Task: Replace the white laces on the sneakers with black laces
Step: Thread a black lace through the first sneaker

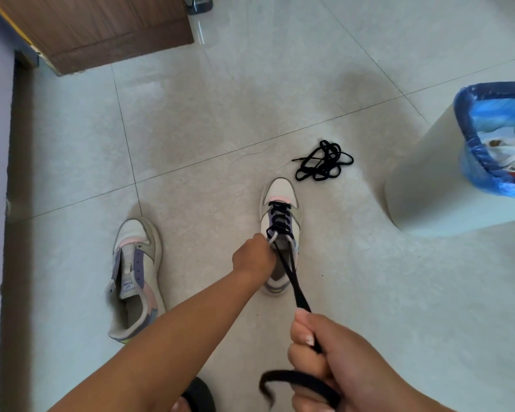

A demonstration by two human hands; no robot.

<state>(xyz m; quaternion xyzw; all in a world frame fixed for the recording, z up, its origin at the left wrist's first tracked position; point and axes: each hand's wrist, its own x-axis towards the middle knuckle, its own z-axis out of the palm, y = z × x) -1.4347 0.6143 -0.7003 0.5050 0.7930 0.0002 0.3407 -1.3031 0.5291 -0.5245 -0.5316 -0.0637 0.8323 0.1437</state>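
Observation:
Two pale sneakers stand on the tiled floor. The right sneaker (281,200) carries a black lace (293,281) through most of its eyelets. My left hand (254,257) grips that shoe at its collar, by the tongue. My right hand (336,361) holds the lace's two ends in a fist, pulled taut toward me, with a loose end curling below the fist. The left sneaker (136,278) has no lace, and its tongue lies open. A second black lace (323,161) sits in a loose bundle on the floor beyond the right sneaker's toe.
A white bin (428,173) lined with a blue bag stands at the right, with white laces and scraps inside. A wooden door (101,28) is at the upper left, a wall runs down the left edge, and a black slipper (198,395) shows at the bottom.

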